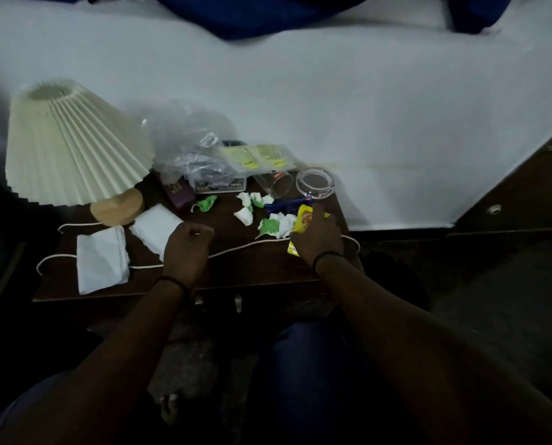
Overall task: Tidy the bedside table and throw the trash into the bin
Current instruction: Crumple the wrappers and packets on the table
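The dark wooden bedside table (pixel 236 271) is strewn with litter. My right hand (pixel 319 236) grips a yellow wrapper (pixel 303 218) at the table's right side, beside crumpled white and green paper scraps (pixel 273 226). More scraps (pixel 247 207) and a green one (pixel 208 203) lie further back. My left hand (pixel 186 244) hovers over the middle of the table with its fingers curled and holds nothing I can see. Two white tissues (pixel 154 228) (pixel 101 260) lie to its left.
A pleated cream lamp (pixel 75 142) stands at the left, its white cord (pixel 236 250) running across the table. At the back lie a clear plastic bag (pixel 188 146), a tipped glass (pixel 276 183), a glass ashtray (pixel 315 183) and a blue pen (pixel 282 205). A white bed (pixel 332 107) lies behind.
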Demonstrator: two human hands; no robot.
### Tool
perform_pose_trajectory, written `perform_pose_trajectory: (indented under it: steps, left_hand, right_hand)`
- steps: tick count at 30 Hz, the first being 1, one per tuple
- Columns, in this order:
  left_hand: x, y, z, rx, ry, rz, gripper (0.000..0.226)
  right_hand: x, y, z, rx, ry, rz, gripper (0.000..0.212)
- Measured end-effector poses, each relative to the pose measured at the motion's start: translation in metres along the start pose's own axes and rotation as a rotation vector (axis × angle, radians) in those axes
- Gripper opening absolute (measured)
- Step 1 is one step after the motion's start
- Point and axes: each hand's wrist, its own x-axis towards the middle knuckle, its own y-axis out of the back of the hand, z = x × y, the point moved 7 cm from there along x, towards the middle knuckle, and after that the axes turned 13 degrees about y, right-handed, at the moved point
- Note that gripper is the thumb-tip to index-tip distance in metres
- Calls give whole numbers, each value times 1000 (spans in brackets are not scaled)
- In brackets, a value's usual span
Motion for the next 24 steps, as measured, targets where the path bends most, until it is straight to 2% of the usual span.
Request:
perform_pose_trajectory:
  steps: [4,11,15,17,20,22,24]
  left_hand:
    - [15,-10,-3,-44,-14,18,9]
    - [16,-14,5,-96,-92,-7,12]
    - [3,-10,3,-117,-83,-13,13]
    - [-8,-8,4,-146,-70,-36,14]
    - [-27,-10,9,-251,7,-142,12]
    - [-39,-14,12,-287,52,-239,10]
    - [-48,-17,11,-341,135,-363,23]
  right_hand:
    - [9,-19,5,-55,-14,29,89]
    - [6,3,1,45,32,281,48]
    - [-7,27,-6,114,74,432,48]
    - [-19,42,-18,146,142,537,36]
    - [-38,54,-45,379,179,646,23]
    - [-45,45,-65,684,112,594,22]
    - [-51,23,-83,1018,9,469,19]
